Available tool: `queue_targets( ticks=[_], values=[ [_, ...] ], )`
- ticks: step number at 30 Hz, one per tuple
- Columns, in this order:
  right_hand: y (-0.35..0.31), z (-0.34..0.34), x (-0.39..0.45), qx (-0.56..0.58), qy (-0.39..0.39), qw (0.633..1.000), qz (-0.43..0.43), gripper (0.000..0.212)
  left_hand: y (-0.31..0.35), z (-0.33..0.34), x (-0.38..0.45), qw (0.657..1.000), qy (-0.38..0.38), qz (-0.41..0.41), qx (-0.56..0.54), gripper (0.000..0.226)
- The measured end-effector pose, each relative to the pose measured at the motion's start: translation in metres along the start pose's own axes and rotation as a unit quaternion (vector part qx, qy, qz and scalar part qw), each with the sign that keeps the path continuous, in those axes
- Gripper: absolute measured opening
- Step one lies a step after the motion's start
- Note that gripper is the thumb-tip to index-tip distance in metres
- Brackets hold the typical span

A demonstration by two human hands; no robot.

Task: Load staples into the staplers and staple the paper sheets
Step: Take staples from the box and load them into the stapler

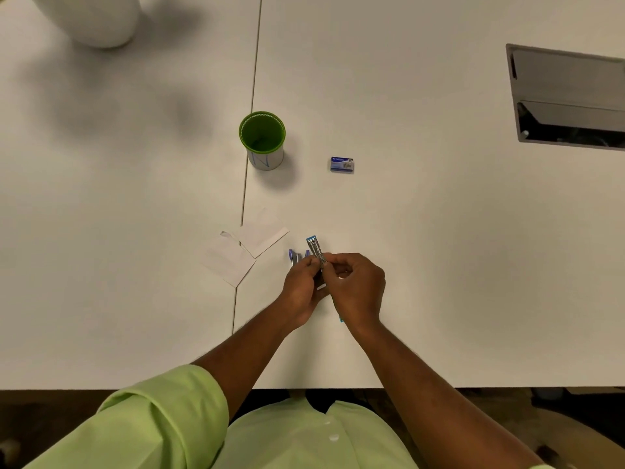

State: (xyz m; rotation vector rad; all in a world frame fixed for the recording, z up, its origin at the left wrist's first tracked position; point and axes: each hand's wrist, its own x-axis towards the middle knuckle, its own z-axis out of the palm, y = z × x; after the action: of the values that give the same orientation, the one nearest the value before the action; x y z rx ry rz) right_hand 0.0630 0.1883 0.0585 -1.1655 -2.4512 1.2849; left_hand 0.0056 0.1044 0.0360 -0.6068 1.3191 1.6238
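The hands (333, 282) hide most of the blue stapler (316, 249).

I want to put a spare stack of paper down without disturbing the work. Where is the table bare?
Bare stretches: right of the staple box, up to the cable hatch, and the near left table below the paper sheets. Crowded: around both hands working the light blue stapler, with a purple stapler beside them, and near the green cup.
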Motion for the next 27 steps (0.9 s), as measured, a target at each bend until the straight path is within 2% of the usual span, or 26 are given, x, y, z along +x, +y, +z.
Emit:
queue_targets(
  ticks=[14, 23, 27],
  values=[
    [-0.012, 0.007, 0.003, -0.09, 0.0, 0.993, -0.075, 0.006, 0.003, -0.003, 0.001, 0.998, 0.005, -0.012, -0.062, 0.029],
    [-0.01, 0.005, 0.005, -0.126, 0.01, 0.989, -0.072, 0.004, 0.006, 0.001, -0.002, 0.997, 0.01, -0.025, -0.077, 0.033],
    [-0.01, 0.005, 0.003, -0.097, 0.008, 0.993, -0.066, 0.008, 0.008, 0.002, -0.003, 0.996, 0.0, -0.018, -0.087, 0.034]
  ],
)
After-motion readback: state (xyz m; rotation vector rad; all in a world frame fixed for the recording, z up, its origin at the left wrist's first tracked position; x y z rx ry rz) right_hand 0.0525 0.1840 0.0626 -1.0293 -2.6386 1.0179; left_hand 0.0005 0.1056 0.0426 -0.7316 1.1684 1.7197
